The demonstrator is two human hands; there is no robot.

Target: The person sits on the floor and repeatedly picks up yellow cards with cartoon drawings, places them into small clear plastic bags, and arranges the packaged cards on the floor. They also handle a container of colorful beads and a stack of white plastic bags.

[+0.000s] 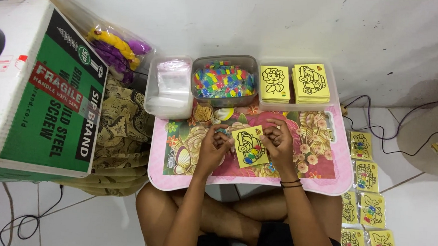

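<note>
A small yellow card with a black car outline (250, 146), partly filled with colour, sits above the pink floral lap table (319, 184). My left hand (213, 147) pinches its left edge and my right hand (277, 143) holds its right edge. Both hands are closed on the card. Behind it stand a clear tub of small multicoloured pieces (224, 81), a tub of clear plastic sleeves (170, 86) and a tray with two stacks of yellow outline cards (294, 83).
A large white and green cardboard box (38, 88) stands on the left, over patterned cloth (122, 128). Several finished yellow cards in sleeves (368, 193) lie on the tiled floor at right. Cables (381, 132) run along the floor by the wall.
</note>
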